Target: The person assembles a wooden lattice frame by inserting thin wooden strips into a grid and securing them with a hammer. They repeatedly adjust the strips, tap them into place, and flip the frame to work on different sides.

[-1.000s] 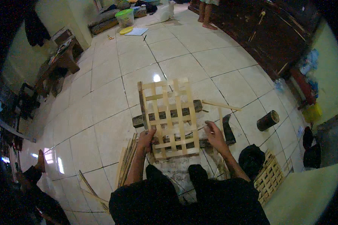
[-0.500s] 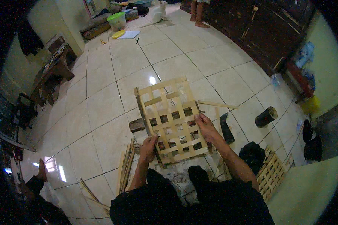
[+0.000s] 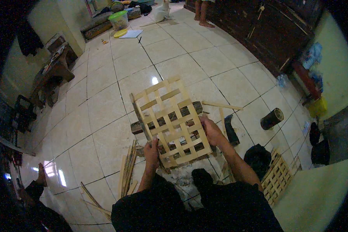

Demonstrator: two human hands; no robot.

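Note:
A loosely woven lattice panel of pale bamboo strips [image 3: 174,123] is tilted in front of me, with a darker strip along its left edge. My left hand [image 3: 152,151] is closed on that edge near the lower corner, thumb on top. At the opposite edge my right hand [image 3: 212,131] grips the panel, its fingers partly hidden and slightly blurred. Under the lattice, a wooden block [image 3: 137,127] shows through the gaps. Right of my right hand lie a dark curved sheath-like piece [image 3: 231,129] and a loose pale strip [image 3: 222,105] on the tiles.
Bundled bamboo strips [image 3: 128,170] lie beside my left forearm. To the right are a dark cylinder [image 3: 272,118], a black bag [image 3: 257,157] and another woven panel [image 3: 278,178]. Farther off are a green-rimmed bucket [image 3: 118,20], a white cat [image 3: 161,13] and a person's bare legs [image 3: 203,13].
The panel has turned a little counterclockwise, its far end swinging left. Both hands stay at its edges, and my right hand has shifted slightly along its side.

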